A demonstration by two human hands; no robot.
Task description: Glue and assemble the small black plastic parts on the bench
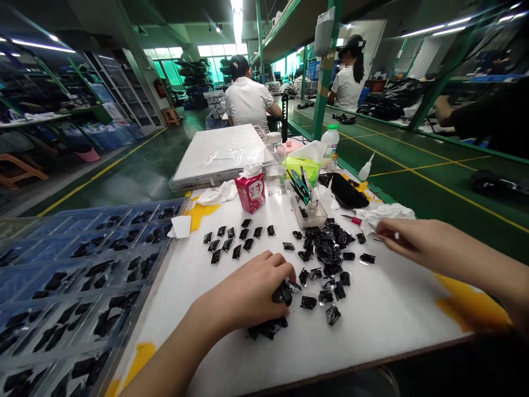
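My left hand (260,286) is curled around several small glossy black parts (282,294) at the middle of the white tabletop. More black pieces lie beneath its palm and are partly hidden. My right hand (399,238) is at the right, beside a crumpled white cloth (390,214), with fingertips pinched together; a thin dark tip shows there, too small to name. Between the hands lies a loose heap of black parts (326,245), some with clear film on them. Beyond my left hand, other black parts (227,244) are laid out in rough rows.
Blue divided trays (151,208) of black parts stand along the left. A red tissue box (251,193), a clear jar (276,173), a tool holder (309,218) and a black tray (345,191) line the back. Co-workers sit beyond; a green conveyor (413,160) runs at right.
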